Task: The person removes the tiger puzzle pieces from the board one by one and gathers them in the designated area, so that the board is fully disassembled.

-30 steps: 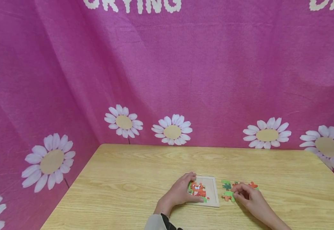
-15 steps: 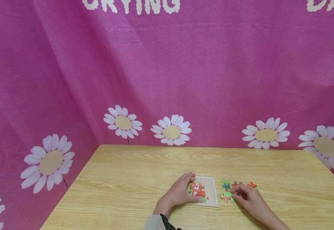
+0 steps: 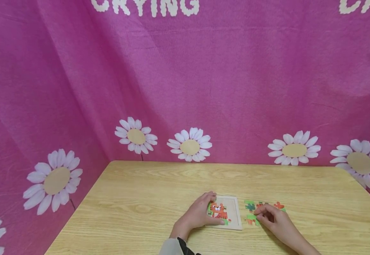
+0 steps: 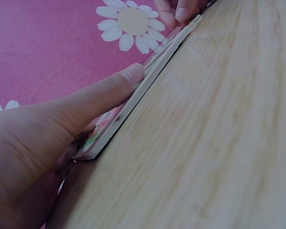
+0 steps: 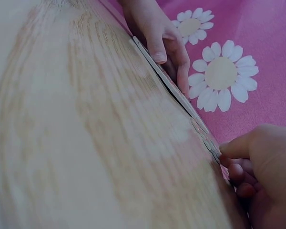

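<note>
My left hand [image 3: 198, 214] grips the left side of a shallow wooden puzzle board [image 3: 235, 212]. Its thumb lies over the near rim and the other fingers reach round to the far side. Inside the board, joined pieces show part of an orange tiger picture [image 3: 217, 209], and the right portion is bare wood. Right of the board, my right hand [image 3: 277, 221] pinches a green and orange jigsaw piece [image 3: 250, 221] between thumb and forefinger, low over the table. The right wrist view shows the fingertips [image 5: 225, 148] at the piece's edge. Fingers partly hide it.
Several loose jigsaw pieces lie beyond the right hand, among them one with a dark green leaf [image 3: 250, 206] and an orange one [image 3: 279, 205]. They rest on a wood-grain table [image 3: 146, 198]. A pink cloth [image 3: 235, 88] with daisies hangs behind the table and along its left.
The green and orange piece at my right fingertips has tilted slightly and shifted a little. Both hands stay almost where they were, the left one still on the board.
</note>
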Available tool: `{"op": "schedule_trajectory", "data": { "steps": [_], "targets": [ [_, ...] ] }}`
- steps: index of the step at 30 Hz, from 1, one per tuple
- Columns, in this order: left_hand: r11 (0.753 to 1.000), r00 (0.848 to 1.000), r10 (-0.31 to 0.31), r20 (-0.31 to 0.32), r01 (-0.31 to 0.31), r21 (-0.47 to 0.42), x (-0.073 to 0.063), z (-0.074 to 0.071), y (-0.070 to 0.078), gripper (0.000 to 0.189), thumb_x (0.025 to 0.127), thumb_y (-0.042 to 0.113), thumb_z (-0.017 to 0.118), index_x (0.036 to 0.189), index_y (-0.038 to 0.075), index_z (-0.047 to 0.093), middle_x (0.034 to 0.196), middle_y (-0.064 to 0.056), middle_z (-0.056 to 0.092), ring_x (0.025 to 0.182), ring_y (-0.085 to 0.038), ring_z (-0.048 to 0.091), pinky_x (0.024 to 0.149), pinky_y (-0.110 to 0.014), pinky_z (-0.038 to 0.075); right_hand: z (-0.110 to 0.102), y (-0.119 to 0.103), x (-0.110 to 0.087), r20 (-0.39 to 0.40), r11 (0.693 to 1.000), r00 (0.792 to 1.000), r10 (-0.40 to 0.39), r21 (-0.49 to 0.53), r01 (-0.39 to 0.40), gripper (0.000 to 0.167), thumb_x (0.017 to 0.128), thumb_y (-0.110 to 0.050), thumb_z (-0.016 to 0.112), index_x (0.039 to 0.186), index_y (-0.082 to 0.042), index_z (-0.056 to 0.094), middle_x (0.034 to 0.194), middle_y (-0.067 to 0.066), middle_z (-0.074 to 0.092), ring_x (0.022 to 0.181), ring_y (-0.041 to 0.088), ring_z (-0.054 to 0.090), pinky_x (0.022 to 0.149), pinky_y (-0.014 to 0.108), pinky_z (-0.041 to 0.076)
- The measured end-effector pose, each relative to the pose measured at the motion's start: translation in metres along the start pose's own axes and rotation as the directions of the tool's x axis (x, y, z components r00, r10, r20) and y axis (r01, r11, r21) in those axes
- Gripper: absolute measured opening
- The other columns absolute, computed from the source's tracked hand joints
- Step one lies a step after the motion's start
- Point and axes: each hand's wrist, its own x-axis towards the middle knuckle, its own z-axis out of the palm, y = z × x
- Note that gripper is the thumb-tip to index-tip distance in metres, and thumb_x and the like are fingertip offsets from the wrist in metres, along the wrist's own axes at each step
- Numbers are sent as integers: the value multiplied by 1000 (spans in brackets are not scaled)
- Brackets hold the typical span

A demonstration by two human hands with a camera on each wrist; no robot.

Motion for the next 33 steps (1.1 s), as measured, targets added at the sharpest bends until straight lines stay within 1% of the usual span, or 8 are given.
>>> {"op": "schedule_trajectory", "data": {
  "steps": [6, 11, 15, 18, 22, 27, 30, 33],
  "targets": [
    [1000, 1000, -4, 4, 4, -3, 0, -1, 1, 82, 73, 43, 84, 139, 10, 49, 158, -3, 37, 148, -23, 32, 122, -43, 31, 1, -2, 1, -3, 1000, 1000, 0, 5, 0, 16, 83, 3, 71, 90, -11, 67, 79, -6, 66, 65, -6, 44, 52, 17, 41],
    [1000, 1000, -4, 2, 4, 4, -1, -1, 1, 81, 73, 43, 84, 138, 10, 50, 158, -3, 38, 148, -23, 32, 122, -43, 30, 5, -5, 4, 6, 998, 999, -35, 45, 35, 15, 84, 1, 71, 92, -11, 67, 81, -2, 67, 64, -5, 45, 51, 17, 42],
    [1000, 1000, -4, 2, 4, 0, -1, 0, 0, 80, 73, 43, 84, 138, 10, 50, 157, -3, 38, 148, -24, 33, 122, -44, 31, 12, -8, 9, 7, 995, 997, -81, 67, 80, 13, 84, -1, 72, 91, -10, 67, 76, -5, 63, 63, -5, 46, 49, 17, 42],
    [1000, 1000, -3, 2, 3, -5, -1, 0, 0, 80, 73, 42, 85, 138, 9, 50, 157, -4, 38, 148, -24, 33, 122, -44, 31, 17, -11, 13, 25, 992, 995, -98, 79, 96, 12, 84, 0, 72, 90, -9, 66, 73, -7, 61, 62, -6, 47, 48, 18, 43],
    [1000, 1000, -3, -3, 3, -10, -1, 1, 0, 80, 73, 42, 85, 137, 9, 50, 157, -5, 38, 147, -24, 33, 122, -43, 31, 25, -16, 19, 64, 994, 995, -79, 81, 74, 11, 85, -4, 72, 91, -10, 66, 74, -9, 59, 62, -7, 47, 48, 18, 44],
    [1000, 1000, 1, -6, -1, 1, 0, 0, 1, 81, 73, 43, 84, 139, 10, 50, 157, -5, 38, 147, -24, 33, 121, -43, 32, 34, -24, 28, 84, 999, 996, -37, 32, 35, 12, 84, -8, 74, 90, -14, 67, 79, -10, 60, 69, -7, 46, 56, 16, 43],
    [1000, 1000, -2, -2, 2, 5, 0, 0, 0, 82, 74, 45, 83, 140, 11, 49, 158, -5, 37, 148, -24, 33, 121, -44, 31, 39, -27, 34, 128, 999, 992, -20, 34, 15, 10, 85, -9, 73, 92, -13, 67, 80, -8, 60, 69, -6, 46, 56, 16, 44],
    [1000, 1000, -1, -2, 1, -3, 1, 1, -1, 82, 74, 45, 83, 140, 10, 49, 158, -5, 37, 148, -24, 33, 121, -44, 32, 42, -29, 39, 163, 999, 986, -29, 27, 24, 11, 85, -13, 74, 95, -11, 68, 82, -5, 61, 69, -6, 45, 57, 16, 44]
  ]
}}
